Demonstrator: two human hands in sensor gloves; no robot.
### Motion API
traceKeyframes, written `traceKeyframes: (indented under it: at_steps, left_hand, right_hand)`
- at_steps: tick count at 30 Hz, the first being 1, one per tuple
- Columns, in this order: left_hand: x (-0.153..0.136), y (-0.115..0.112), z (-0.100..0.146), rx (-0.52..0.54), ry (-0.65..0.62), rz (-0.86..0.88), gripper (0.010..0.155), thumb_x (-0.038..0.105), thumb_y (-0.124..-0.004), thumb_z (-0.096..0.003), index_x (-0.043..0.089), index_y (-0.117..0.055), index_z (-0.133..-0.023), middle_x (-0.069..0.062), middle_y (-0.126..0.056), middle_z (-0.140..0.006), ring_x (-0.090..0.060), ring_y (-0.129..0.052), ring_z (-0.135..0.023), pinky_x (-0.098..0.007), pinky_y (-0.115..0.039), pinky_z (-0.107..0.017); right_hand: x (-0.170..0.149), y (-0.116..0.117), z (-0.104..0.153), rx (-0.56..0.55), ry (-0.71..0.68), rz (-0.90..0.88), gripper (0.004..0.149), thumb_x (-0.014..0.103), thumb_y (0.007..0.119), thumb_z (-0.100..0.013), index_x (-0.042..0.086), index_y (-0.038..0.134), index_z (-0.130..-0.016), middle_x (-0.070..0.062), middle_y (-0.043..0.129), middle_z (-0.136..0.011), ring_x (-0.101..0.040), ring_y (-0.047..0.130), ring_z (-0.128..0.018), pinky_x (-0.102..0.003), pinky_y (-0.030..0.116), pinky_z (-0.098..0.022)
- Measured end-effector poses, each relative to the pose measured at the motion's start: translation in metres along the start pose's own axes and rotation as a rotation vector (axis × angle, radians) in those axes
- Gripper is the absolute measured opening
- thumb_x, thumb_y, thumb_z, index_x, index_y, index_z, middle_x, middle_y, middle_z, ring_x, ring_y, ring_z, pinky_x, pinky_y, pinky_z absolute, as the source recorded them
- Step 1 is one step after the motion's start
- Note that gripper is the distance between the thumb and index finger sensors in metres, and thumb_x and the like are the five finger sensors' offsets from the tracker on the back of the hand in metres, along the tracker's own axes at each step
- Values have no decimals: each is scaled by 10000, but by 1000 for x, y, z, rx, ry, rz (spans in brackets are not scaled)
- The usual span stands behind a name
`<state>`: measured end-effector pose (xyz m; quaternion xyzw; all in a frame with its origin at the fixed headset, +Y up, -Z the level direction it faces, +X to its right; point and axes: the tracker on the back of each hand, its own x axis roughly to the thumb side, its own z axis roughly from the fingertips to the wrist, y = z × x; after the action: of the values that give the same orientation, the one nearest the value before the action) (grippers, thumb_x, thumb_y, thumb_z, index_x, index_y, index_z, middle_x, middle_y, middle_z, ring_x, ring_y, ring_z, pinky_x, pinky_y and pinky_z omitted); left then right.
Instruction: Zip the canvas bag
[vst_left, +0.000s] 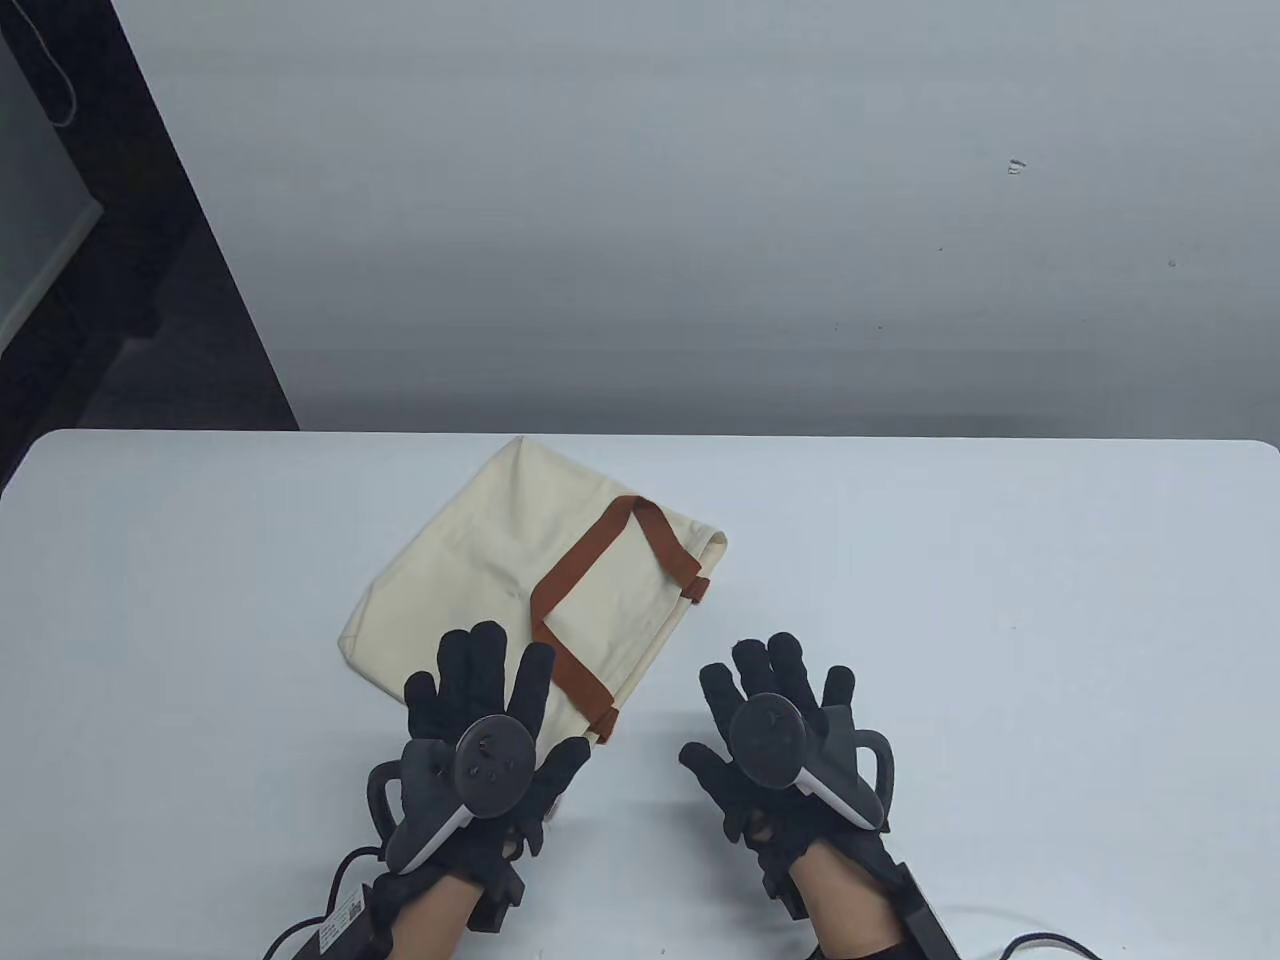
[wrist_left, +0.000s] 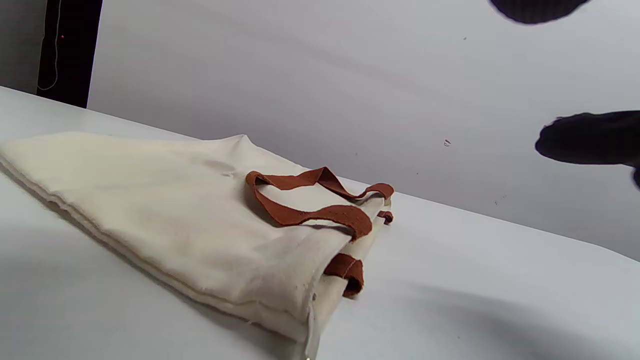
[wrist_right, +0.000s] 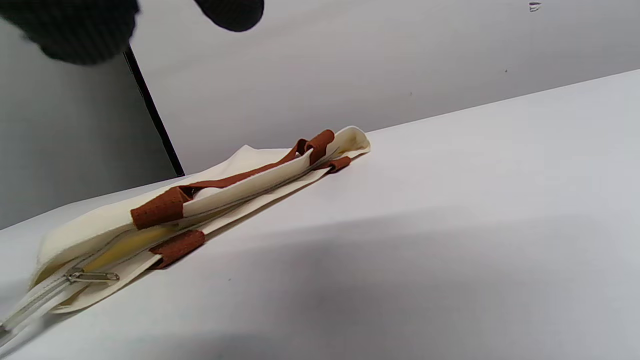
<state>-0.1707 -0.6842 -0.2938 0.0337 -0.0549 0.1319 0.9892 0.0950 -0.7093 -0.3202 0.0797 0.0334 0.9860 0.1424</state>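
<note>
A cream canvas bag (vst_left: 520, 570) with brown handles (vst_left: 600, 560) lies flat on the white table (vst_left: 1000, 600), its mouth facing right. In the right wrist view the bag (wrist_right: 240, 185) gapes open along most of its mouth, and the metal zipper pull (wrist_right: 92, 276) sits at the near end. The bag also shows in the left wrist view (wrist_left: 165, 215). My left hand (vst_left: 490, 690) is open with fingers spread over the bag's near corner. My right hand (vst_left: 775, 690) is open, to the right of the bag, holding nothing.
A grey wall stands behind the table's far edge (vst_left: 640, 435). A dark panel (vst_left: 150, 250) is at the back left. Cables (vst_left: 1040, 940) trail from the wrists at the near edge.
</note>
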Motion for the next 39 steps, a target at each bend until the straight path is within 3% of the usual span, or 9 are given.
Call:
traceKeyframes:
  at_steps: [16, 19, 24, 32, 39]
  left_hand:
    - [-10, 5, -3, 32, 44, 32, 808, 707, -621, -351, 483, -250, -1033, 9, -100, -1171, -292, -109, -1136, -646, -230, -774]
    - [-13, 6, -4, 32, 63, 38, 783, 702, -626, -351, 468, -330, -1037, 2, -179, -1182, -303, -189, -1142, -644, -269, -775]
    - [-16, 5, -4, 32, 134, 25, 689, 679, -639, -357, 394, -587, -981, -29, -497, -1141, -342, -477, -1101, -621, -441, -763]
    - [-18, -10, -10, -57, 158, -1, 633, 669, -651, -353, 351, -742, -893, -24, -755, -1002, -341, -744, -967, -578, -610, -699]
    - [-17, -44, -21, -257, 193, -113, 569, 637, -699, -351, 315, -842, -798, -4, -896, -848, -322, -890, -818, -556, -693, -633]
  right_hand:
    - [-5, 4, -5, 31, 16, -48, 735, 603, 661, -379, 347, 367, -1002, 15, 174, -1104, -265, 57, -1058, -653, 27, -666]
    - [-5, 6, -5, 41, 22, -37, 731, 602, 660, -380, 337, 382, -1001, 10, 193, -1104, -269, 66, -1056, -654, 32, -663]
    - [-4, 5, -3, 28, 6, -41, 729, 610, 651, -380, 333, 388, -1001, 0, 219, -1103, -280, 90, -1055, -658, 62, -661]
    - [-6, 5, -2, 21, 7, -58, 727, 613, 644, -382, 324, 397, -1001, -9, 240, -1101, -294, 108, -1052, -662, 82, -657]
    - [-6, 6, -2, 33, 7, -61, 723, 611, 643, -382, 317, 409, -1000, -18, 252, -1099, -298, 132, -1048, -662, 90, -655]
